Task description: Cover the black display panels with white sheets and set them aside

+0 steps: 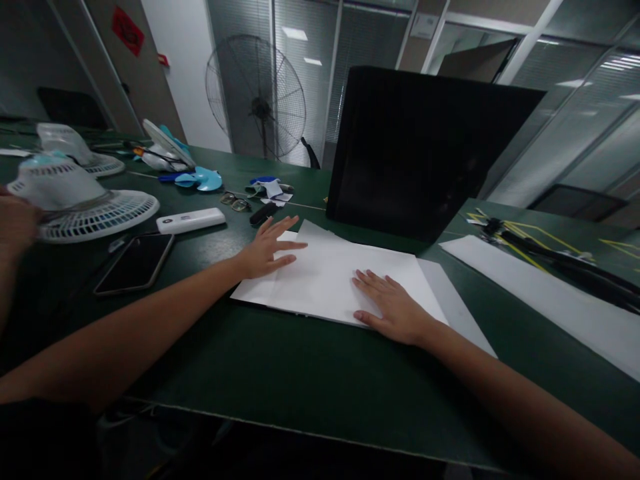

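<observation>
Paper [320, 281], flat, white, lies beneath splayed left hand [261, 256] and right hand [393, 308]; apparent smoothing calls for light pressure next.

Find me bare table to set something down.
A broad bare patch of table lies between the paper and the table's near edge. A narrower strip runs between the paper and the long white sheet at right. The left is crowded: phone, white device, fans.

sheet [323, 277] partly hidden; co-worker's hand [18, 221] cut off
</observation>
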`<state>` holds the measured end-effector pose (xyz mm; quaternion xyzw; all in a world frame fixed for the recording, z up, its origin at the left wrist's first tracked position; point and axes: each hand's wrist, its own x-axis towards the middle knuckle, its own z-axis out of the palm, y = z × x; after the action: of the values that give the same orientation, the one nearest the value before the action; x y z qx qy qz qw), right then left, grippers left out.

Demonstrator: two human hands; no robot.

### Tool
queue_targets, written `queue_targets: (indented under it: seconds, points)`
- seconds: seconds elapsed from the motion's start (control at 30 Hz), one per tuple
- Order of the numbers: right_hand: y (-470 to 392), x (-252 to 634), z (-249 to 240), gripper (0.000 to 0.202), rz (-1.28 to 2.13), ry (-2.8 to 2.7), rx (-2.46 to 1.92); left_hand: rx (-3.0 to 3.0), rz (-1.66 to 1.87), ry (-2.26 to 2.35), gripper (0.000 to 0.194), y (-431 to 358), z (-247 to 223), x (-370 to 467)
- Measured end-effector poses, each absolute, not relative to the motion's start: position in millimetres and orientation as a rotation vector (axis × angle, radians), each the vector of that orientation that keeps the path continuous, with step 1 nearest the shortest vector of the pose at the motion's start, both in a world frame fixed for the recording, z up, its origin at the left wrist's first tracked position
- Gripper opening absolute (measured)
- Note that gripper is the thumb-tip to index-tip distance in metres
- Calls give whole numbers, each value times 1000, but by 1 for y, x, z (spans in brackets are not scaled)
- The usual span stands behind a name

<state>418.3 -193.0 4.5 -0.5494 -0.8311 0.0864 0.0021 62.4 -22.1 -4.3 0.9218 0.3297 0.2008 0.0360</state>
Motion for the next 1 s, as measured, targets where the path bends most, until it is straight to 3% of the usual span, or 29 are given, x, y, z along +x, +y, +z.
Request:
queue_targets:
  seconds: [0.07,0.17,0.57,0.73,0.87,1.0]
  points:
    - [-192,419,4,95,301,-2606,-1702,2876,508,975,48,-23,-3,65]
    - [-188,424,4,89,320,-2539,-1661,2839,471,1050,41,-19,-1,65]
    - [-136,560,-7,57,-9,-2042,-2205,2752,436,1488,54,0,-2,53]
    - [-142,639,1,66,-283,-1633,-2470,2816,415,1500,56,-3,1,56]
    - [-154,676,-9,72,-183,-1389,-2713,2828,438,1474,49,-3,-2,55]
    - [-151,680,-17,71,-172,-1243,-2852,2826,389,1407,63,-3,-7,55]
